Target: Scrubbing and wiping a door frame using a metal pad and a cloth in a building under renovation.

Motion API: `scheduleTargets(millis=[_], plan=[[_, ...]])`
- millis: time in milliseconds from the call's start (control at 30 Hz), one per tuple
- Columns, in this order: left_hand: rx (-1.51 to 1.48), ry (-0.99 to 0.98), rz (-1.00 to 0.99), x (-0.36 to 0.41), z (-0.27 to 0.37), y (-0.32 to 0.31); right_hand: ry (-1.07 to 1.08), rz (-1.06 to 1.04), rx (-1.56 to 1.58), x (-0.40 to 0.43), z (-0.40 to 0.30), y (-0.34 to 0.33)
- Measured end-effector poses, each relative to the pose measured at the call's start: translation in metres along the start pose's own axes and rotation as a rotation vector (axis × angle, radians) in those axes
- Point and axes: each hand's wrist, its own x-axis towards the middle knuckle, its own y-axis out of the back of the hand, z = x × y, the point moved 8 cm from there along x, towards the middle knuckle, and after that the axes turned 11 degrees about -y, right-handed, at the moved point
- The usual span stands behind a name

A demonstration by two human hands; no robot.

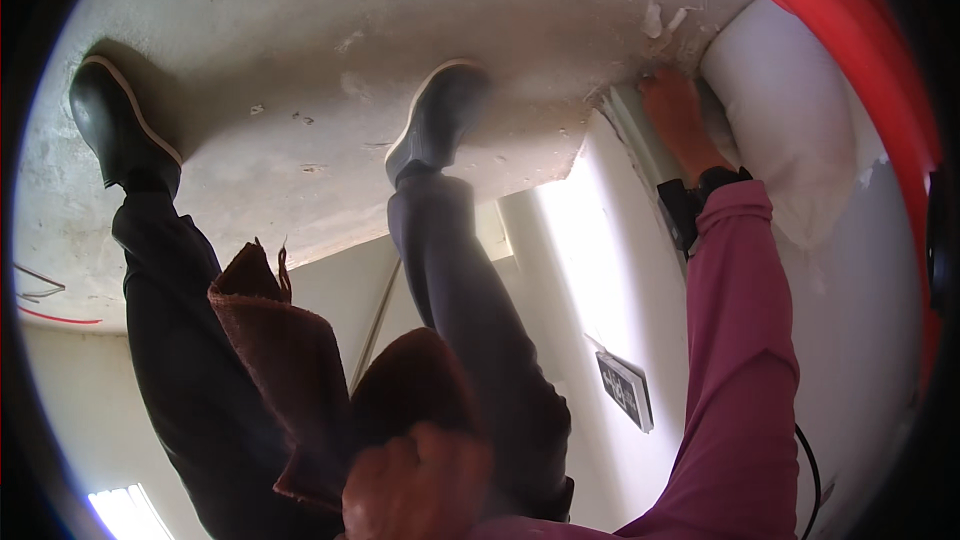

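Observation:
My left hand point(420, 480), at the bottom centre, is closed on a brown cloth point(292, 360), which hangs in folds in front of my dark trousers. My right hand point(671, 112) reaches down at the upper right, beside a grey-green strip point(641, 131) at a wall edge and a pale, full sack point(780, 90). That hand is blurred and its fingertips are hidden, so whether it holds anything is unclear. A black band with a box-like device point(679, 214) sits at the right wrist, below a pink sleeve.
My dark shoes point(124, 120) stand apart on a stained concrete floor point(300, 37). White scraps point(652, 19) lie near the right hand. A sign point(626, 390) bearing symbols is by the pale wall. A red curved band point(862, 37) crosses the right edge. Thin wires point(45, 285) lie far left.

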Motion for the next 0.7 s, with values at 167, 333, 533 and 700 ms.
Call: scheduleTargets(millis=[167,333,533,700], plan=[[0.036,-0.022,0.019,0.004,0.004,0.006,0.090,-0.231,0.056,-0.042,-0.004,0.027],[0.075,-0.038,0.017,0.006,0.012,0.012,0.042,-0.100,0.137,-0.048,0.000,0.043],[0.069,-0.009,-0.013,0.010,0.008,0.001,0.013,-0.038,0.144,-0.008,-0.001,0.014],[0.045,-0.027,0.006,0.007,0.007,0.007,0.048,-0.206,0.200,-0.037,-0.007,0.029]])
